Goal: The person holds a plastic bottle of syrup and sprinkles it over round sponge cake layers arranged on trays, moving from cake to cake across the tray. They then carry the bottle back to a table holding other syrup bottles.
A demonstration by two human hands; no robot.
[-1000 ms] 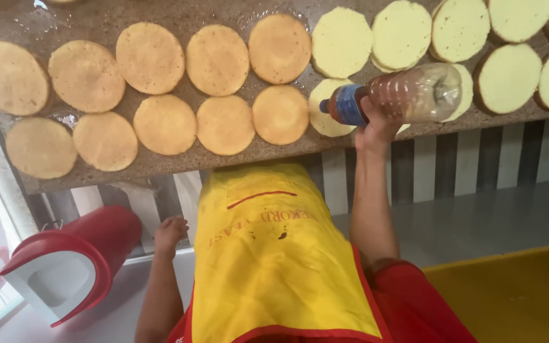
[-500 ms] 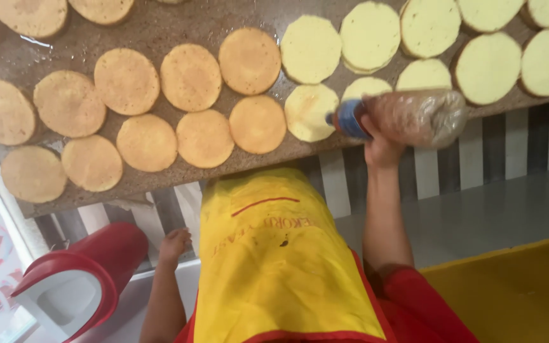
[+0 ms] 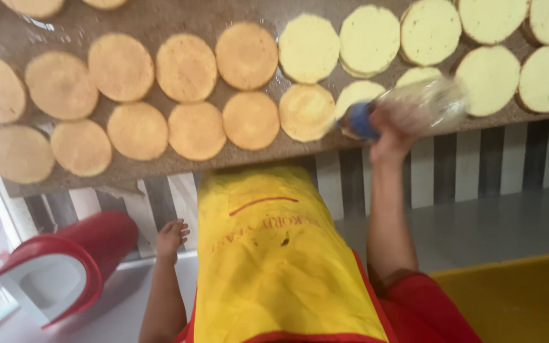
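Note:
My right hand (image 3: pixel 392 130) grips a clear plastic bottle (image 3: pixel 417 105) with a blue cap, held sideways over the front edge of a brown counter (image 3: pixel 179 166). The cap points left at a pale round cake layer (image 3: pixel 358 96). Rows of round cake layers cover the counter: darker golden ones (image 3: pixel 249 119) to the left, pale yellow ones (image 3: pixel 490 79) to the right. My left hand (image 3: pixel 171 238) hangs low beside my yellow apron (image 3: pixel 274 254), fingers loosely apart, holding nothing. The bottle is blurred.
A red bin with a white lid (image 3: pixel 65 270) stands on the floor at lower left. The counter front has grey and white stripes (image 3: pixel 478 165). A yellow surface (image 3: pixel 516 298) lies at lower right.
The bottle and my right hand have moved left along the front row of cakes. My view has shifted, so the cakes sit further right in frame. My left hand stays down.

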